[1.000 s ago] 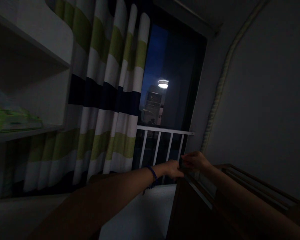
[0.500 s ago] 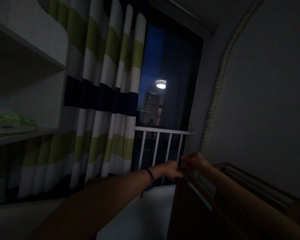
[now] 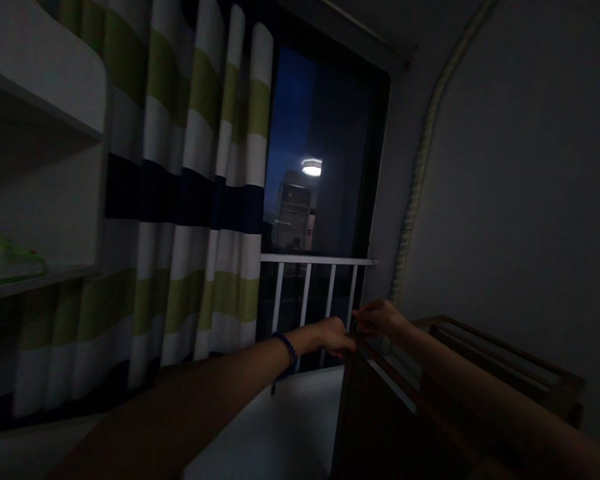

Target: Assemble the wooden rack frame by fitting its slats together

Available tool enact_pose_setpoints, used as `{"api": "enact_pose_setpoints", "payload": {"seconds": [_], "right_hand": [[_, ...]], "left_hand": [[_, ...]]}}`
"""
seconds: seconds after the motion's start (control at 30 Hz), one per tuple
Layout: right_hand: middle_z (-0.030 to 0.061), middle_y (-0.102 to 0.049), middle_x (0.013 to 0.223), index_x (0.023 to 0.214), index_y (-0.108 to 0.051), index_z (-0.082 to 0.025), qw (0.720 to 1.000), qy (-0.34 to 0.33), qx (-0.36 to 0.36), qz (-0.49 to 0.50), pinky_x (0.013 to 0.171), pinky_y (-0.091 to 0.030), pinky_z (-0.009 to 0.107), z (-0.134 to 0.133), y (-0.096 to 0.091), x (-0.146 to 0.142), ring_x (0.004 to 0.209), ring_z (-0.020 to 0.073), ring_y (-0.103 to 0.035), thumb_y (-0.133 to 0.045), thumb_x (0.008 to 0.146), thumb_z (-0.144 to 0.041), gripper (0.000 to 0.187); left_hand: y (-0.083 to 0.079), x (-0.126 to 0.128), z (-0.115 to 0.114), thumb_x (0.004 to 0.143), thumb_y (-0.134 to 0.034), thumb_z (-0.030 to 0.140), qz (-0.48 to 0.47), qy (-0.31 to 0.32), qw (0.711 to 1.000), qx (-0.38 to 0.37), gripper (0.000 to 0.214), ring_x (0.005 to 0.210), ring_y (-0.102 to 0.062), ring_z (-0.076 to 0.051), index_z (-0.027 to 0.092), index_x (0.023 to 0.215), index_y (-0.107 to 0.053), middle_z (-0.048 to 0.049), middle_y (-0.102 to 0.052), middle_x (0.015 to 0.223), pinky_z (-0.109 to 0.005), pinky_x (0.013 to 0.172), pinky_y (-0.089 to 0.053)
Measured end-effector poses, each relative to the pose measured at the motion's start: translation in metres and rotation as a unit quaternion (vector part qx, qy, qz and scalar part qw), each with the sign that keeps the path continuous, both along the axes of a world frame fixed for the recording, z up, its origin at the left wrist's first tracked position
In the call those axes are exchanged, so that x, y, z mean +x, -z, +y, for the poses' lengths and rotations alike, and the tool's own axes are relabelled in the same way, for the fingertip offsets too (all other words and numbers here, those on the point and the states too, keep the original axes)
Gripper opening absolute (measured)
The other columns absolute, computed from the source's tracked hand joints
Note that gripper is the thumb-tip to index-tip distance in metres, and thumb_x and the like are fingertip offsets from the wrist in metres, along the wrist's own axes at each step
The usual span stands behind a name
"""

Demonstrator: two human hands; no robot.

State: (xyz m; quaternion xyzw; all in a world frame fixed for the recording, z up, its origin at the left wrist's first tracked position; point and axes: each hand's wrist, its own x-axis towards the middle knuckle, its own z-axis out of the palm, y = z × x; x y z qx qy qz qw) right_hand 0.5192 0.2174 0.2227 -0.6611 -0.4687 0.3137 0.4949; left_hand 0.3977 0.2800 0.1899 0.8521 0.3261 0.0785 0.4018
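In the dim head view, my left hand, with a dark beaded bracelet at its wrist, is closed at the top corner of a dark brown panel. Its fingers curl at the panel's edge. Just above and to the right, my right hand is closed in a pinch beside that corner. Whatever lies between its fingertips is too dark to make out. A brown wooden rail runs from the corner toward me under my right forearm.
Striped curtains hang left of a dark window, with a white railing across it. White shelves holding a green item stand at left. A wrapped pipe climbs the right wall. A slatted wooden frame sits below.
The view has turned slightly to the right, so everything sits a little further left. Both hands stay at the panel's corner with nearly the same grip.
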Motion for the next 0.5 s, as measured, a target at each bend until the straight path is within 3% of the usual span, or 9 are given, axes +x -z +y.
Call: {"api": "enact_pose_setpoints", "payload": {"seconds": [0.17, 0.3, 0.5], "right_hand": [[-0.0089, -0.045, 0.041, 0.063, -0.049, -0.012, 0.998, 0.001, -0.003, -0.064, 0.038, -0.040, 0.016, 0.004, 0.006, 0.008, 0.033, 0.0042, -0.043, -0.053, 0.082, -0.018, 0.020], [-0.0062, -0.046, 0.040, 0.056, -0.050, -0.013, 0.989, -0.007, 0.002, -0.150, 0.037, -0.038, 0.016, 0.011, 0.014, 0.015, 0.034, 0.0051, -0.044, -0.055, 0.080, -0.024, 0.027], [0.0003, -0.055, 0.049, 0.055, -0.055, -0.015, 0.947, -0.014, 0.028, -0.318, 0.041, -0.035, 0.018, 0.006, 0.014, 0.020, 0.046, 0.0102, -0.053, -0.054, 0.078, -0.033, 0.030]], "left_hand": [[0.000, -0.002, -0.001, 0.066, -0.059, 0.022, -0.013, 0.004, 1.000, -0.006, 0.018, 0.040, -0.044, -0.005, 0.011, 0.052, -0.055, 0.0055, -0.047, 0.042, -0.019, 0.045, -0.035], [-0.001, -0.002, -0.001, 0.065, -0.058, 0.021, -0.019, 0.006, 1.000, -0.004, 0.017, 0.041, -0.044, -0.005, 0.011, 0.052, -0.055, 0.0049, -0.048, 0.042, -0.019, 0.044, -0.034], [-0.001, -0.002, -0.001, 0.064, -0.059, 0.023, -0.024, 0.015, 1.000, -0.001, 0.018, 0.042, -0.045, -0.007, 0.011, 0.051, -0.054, 0.0038, -0.049, 0.043, -0.019, 0.043, -0.033]]}}
